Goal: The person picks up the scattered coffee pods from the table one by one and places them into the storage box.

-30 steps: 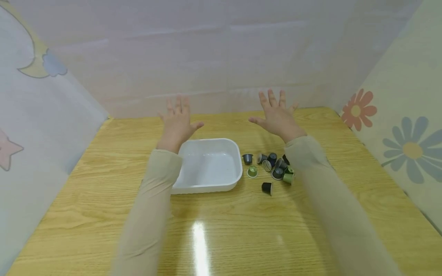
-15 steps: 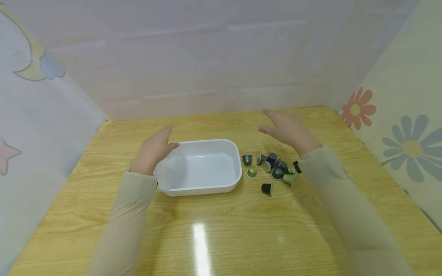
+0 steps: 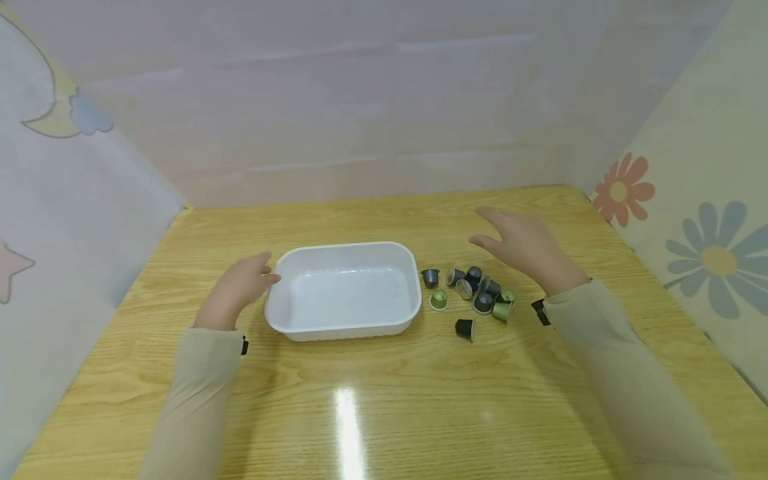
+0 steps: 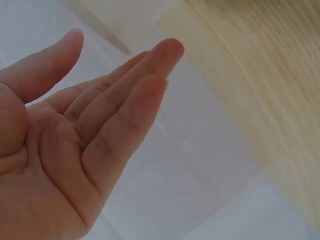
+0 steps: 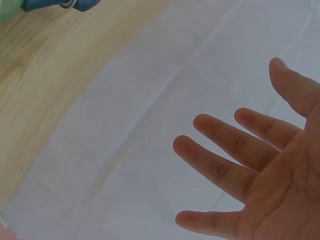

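A white tray (image 3: pixel 348 331) sits mid-bench (image 3: pixel 312 407), slightly left, with pods (image 3: pixel 483 303) scattered just to its right, a black pod (image 3: pixel 464 329) nearest. The left grip (image 3: pixel 237 287) is at the tray's left end, fingers loosely extended, holding nothing; I cannot tell whether it touches. The right grip (image 3: pixel 525 250), fingers spread and holding nothing, hovers right of the pods, towards the far side.
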Demonstrator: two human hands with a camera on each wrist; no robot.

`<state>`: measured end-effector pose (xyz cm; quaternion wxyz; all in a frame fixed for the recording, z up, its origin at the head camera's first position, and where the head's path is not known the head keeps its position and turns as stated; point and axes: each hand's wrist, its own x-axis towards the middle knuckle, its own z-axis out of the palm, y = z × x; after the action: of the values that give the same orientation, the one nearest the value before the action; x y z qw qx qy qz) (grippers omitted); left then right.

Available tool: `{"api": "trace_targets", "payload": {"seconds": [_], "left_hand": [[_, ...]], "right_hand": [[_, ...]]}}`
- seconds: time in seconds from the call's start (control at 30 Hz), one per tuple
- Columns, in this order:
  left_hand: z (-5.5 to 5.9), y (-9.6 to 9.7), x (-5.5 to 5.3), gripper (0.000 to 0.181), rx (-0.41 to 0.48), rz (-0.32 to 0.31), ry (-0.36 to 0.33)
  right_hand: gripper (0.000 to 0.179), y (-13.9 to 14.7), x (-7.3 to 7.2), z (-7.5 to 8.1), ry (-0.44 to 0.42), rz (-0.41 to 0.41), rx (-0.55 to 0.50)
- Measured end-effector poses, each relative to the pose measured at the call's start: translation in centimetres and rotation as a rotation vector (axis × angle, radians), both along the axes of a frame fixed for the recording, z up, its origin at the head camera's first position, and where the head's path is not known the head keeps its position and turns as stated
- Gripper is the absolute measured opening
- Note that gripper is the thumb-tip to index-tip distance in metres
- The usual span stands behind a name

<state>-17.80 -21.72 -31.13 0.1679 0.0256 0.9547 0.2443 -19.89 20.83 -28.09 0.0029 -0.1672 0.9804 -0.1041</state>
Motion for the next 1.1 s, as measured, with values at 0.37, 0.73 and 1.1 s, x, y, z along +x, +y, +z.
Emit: {"api": "trace_targets", "payload": {"seconds": [0.37,0.73,1.1], "left_hand": [[-2.2,-1.0,1.0,0.050,0.295,0.189,-0.037],[-3.6,-0.5,2.0,0.051,0.537,0.294,-0.075],[-4.4,-0.3,2.1,0.052,0.673,0.409,-0.058]], "right_hand": [[0.064,1.6,1.5,-1.1,-0.040,-0.047,0.010],[0.056,3.0,2.9,-2.7,-0.012,-0.112,-0.037],[0.053,4.1,4.2,-5.0,0.002,-0.126,-0.154]]}}
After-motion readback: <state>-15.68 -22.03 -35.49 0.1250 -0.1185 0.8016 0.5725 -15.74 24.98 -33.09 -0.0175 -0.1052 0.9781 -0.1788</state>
